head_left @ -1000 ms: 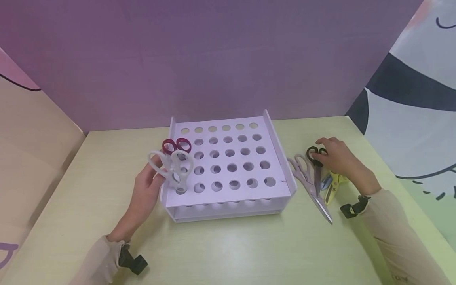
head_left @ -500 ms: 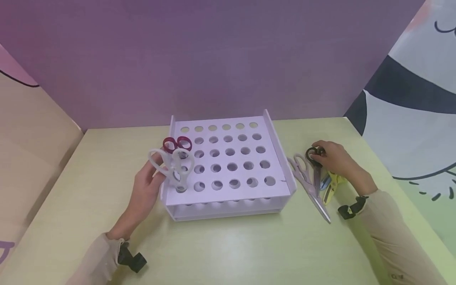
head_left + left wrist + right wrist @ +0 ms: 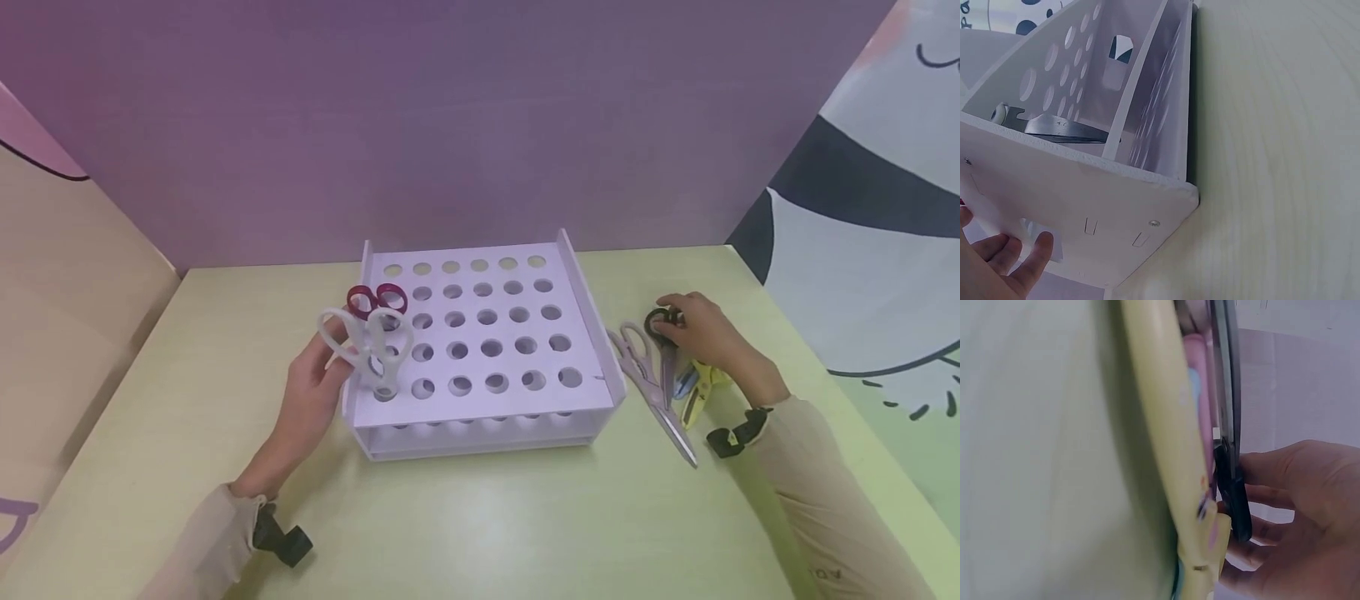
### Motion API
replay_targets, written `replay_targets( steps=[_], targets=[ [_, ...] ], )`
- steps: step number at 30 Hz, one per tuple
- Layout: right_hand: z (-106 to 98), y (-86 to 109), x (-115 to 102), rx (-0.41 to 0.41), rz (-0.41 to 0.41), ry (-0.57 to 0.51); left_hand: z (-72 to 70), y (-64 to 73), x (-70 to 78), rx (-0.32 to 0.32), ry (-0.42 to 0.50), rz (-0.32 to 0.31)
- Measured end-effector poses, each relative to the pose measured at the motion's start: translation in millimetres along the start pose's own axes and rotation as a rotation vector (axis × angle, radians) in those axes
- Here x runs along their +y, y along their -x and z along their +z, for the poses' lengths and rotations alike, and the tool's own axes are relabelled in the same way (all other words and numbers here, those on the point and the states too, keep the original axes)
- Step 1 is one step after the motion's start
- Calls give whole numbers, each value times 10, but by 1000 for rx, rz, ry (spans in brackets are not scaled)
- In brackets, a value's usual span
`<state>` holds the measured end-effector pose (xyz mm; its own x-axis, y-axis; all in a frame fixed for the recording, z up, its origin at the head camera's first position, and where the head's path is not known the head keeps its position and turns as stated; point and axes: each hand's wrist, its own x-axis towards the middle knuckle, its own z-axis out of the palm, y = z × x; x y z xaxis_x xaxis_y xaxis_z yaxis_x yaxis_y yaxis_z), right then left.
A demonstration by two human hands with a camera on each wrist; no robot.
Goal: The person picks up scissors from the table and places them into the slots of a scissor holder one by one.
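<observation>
A white rack (image 3: 480, 410) with rows of round holes stands mid-table. At its front left, white-handled scissors (image 3: 367, 360) stand upright in a hole, with red-handled scissors (image 3: 377, 304) behind them. My left hand (image 3: 311, 387) touches the rack's left side panel, its fingertips by a slot in the left wrist view. A metal blade (image 3: 1063, 128) shows inside the rack there. On the right, my right hand (image 3: 705, 333) pinches the black handle of a pair of scissors (image 3: 666, 340); its grey blades (image 3: 668, 375) point toward me over the pile.
Pinkish-grey scissors (image 3: 648, 383) lie slanted against the rack's right side, silver blades toward me. Yellow scissors (image 3: 699, 398) and a small blue piece (image 3: 684, 383) lie under and beside the black-handled pair. A purple wall (image 3: 480, 125) stands behind the table.
My right hand's fingers have closed in on the black handle and now pinch it. The left hand stays at the rack's side; the head view has shifted slightly.
</observation>
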<state>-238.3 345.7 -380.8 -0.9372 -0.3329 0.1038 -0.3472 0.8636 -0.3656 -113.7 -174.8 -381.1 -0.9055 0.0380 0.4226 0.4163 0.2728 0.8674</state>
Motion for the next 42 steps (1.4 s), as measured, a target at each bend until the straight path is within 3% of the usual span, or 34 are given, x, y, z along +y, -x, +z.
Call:
replay_targets(
  steps=[7,14,26,36,42],
  targets=[
    [-17,-29,26,31,58,-4,4,-22,3,4,25,11],
    [-50,-46,-31,113,-9,-28,1,-8,-4,26,33,36],
    [-181,62,-143,83,122,-94,24,-16,-6,9,30,-5],
    [-288,144,-222,109,86,-73,17,-16,10,3,22,-13],
    [-368,193,-282,171,67,-65,5,-19,4,-5,31,-16]
  ],
)
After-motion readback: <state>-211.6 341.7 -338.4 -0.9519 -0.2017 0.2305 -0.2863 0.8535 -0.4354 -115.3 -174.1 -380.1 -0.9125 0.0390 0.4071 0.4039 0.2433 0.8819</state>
